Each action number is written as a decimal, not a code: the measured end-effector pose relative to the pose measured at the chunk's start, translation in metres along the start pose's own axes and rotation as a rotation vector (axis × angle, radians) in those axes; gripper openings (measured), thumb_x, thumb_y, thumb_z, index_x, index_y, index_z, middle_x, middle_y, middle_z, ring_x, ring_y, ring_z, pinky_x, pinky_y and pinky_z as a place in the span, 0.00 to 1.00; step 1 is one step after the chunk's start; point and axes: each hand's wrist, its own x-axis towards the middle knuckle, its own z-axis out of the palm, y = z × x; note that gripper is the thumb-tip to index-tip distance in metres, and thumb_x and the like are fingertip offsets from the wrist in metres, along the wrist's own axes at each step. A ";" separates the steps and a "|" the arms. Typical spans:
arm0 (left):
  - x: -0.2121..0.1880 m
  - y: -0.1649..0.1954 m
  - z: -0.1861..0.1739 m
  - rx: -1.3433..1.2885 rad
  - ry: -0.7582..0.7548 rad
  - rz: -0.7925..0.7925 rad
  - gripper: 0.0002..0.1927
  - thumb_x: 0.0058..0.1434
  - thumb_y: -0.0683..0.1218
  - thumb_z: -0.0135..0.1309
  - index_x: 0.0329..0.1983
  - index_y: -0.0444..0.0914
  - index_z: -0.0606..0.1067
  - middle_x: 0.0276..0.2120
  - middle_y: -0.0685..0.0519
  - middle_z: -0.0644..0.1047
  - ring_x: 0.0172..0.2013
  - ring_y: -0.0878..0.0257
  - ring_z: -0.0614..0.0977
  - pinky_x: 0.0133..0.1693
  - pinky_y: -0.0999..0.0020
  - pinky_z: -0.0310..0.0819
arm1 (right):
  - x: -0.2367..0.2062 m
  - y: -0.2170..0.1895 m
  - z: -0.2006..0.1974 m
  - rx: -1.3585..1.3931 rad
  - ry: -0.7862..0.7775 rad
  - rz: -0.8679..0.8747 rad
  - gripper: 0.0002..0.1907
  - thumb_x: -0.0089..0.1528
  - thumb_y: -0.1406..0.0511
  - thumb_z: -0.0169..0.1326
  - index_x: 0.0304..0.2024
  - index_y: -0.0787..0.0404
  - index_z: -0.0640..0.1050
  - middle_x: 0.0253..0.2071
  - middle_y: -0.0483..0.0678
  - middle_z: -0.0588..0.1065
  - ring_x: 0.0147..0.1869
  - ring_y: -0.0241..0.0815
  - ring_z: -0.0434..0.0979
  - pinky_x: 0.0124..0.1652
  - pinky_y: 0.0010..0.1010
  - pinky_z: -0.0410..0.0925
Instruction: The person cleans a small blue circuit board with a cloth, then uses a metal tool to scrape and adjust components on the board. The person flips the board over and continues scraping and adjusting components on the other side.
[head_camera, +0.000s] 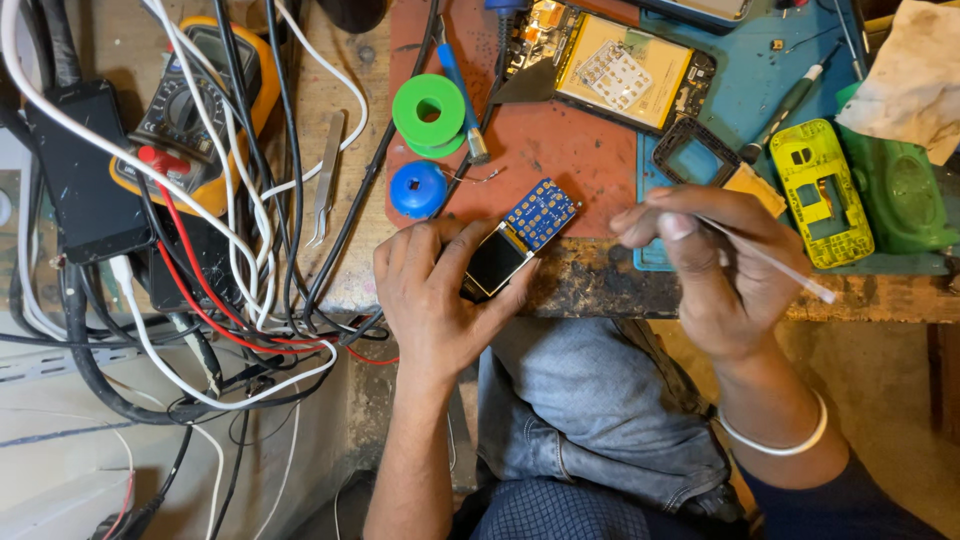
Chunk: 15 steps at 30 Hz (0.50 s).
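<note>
Hands (440, 290) (715, 265) over crowded bench edge (600, 290)

Warm, even overhead light; soft shadows under bench edge; slight motion blur; mild wide-angle edge bending.

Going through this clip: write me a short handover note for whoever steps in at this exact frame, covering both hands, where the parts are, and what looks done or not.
Left hand: holds the small phone board with blue keypad and dark screen at the bench edge.
Right hand: pinches a thin white stick tool, tip pointing away from the board, not touching it.
Parts: yellow phone frame and black bezel lie apart on the blue mat; a larger opened phone sits behind.
Done: small phone is stripped to its board.
Left: board is still out of its frame; nothing reassembled.
</note>
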 end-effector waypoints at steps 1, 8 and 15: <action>0.000 0.000 0.000 -0.010 0.006 0.008 0.25 0.53 0.57 0.72 0.49 0.41 0.80 0.42 0.52 0.75 0.44 0.54 0.76 0.49 0.57 0.63 | -0.006 -0.001 -0.001 0.070 0.091 0.094 0.08 0.71 0.67 0.51 0.50 0.64 0.75 0.42 0.49 0.82 0.44 0.37 0.85 0.48 0.29 0.80; -0.005 0.001 -0.010 -0.239 -0.026 0.064 0.24 0.54 0.46 0.73 0.52 0.39 0.79 0.43 0.51 0.75 0.43 0.56 0.77 0.46 0.61 0.70 | -0.024 0.007 0.011 0.087 -0.065 0.115 0.18 0.67 0.76 0.59 0.57 0.67 0.69 0.60 0.59 0.76 0.65 0.44 0.78 0.61 0.33 0.74; -0.003 0.007 -0.015 -0.484 -0.198 -0.067 0.22 0.58 0.41 0.69 0.55 0.37 0.76 0.45 0.50 0.78 0.44 0.58 0.83 0.42 0.69 0.78 | -0.017 0.009 0.016 0.252 -0.190 0.218 0.14 0.67 0.77 0.58 0.50 0.64 0.68 0.50 0.54 0.80 0.54 0.37 0.80 0.54 0.27 0.74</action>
